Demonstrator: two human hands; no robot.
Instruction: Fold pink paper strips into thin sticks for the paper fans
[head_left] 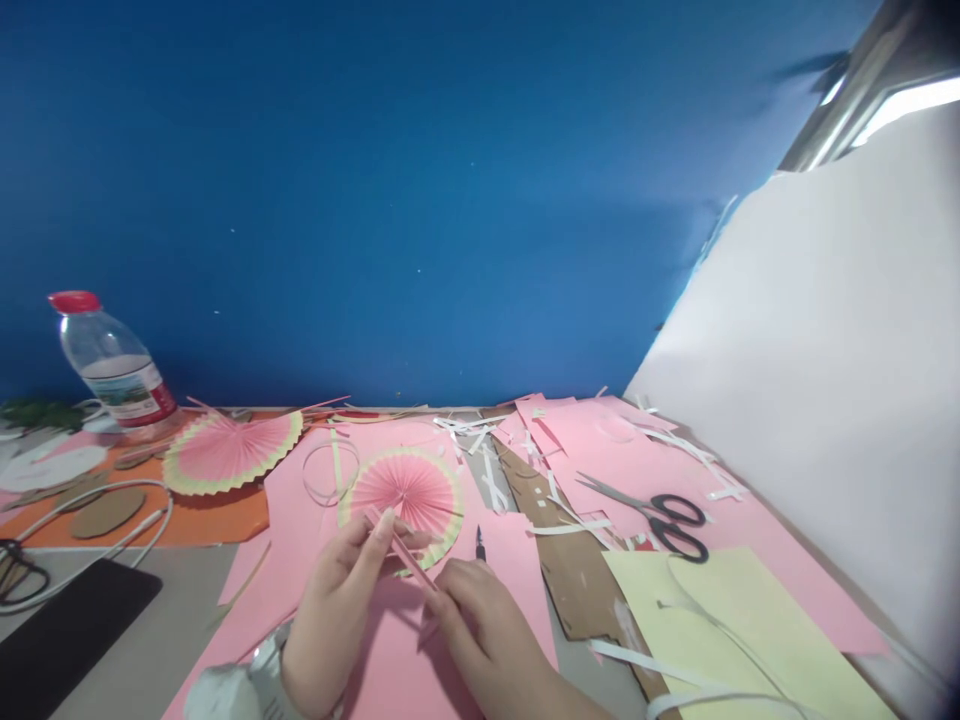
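A round pleated paper fan (pixel 427 490), pink with a pale yellow rim, is spread into a full disc in front of me. My left hand (pixel 337 600) pinches a narrow pink paper strip (pixel 411 562) near the fan's centre, its fingers overlapping the lower left of the disc. Lower right of it, my right hand (pixel 487 625) has its thumb and fingers closed on the strip's other end. Whether the strip is fixed to the fan cannot be made out. Just beyond the right hand lies a dark pointed tool (pixel 480 545), either a pen or a craft knife.
Another pleated fan (pixel 232 455) lies left on orange card (pixel 255 515). Black-handled scissors (pixel 652 510) rest right on pink paper (pixel 780 540), above yellow paper (pixel 742 610). A bottle (pixel 120 370), cable (pixel 161 500), black phone-like slab (pixel 82 640) and cardboard (pixel 570 580) surround the work.
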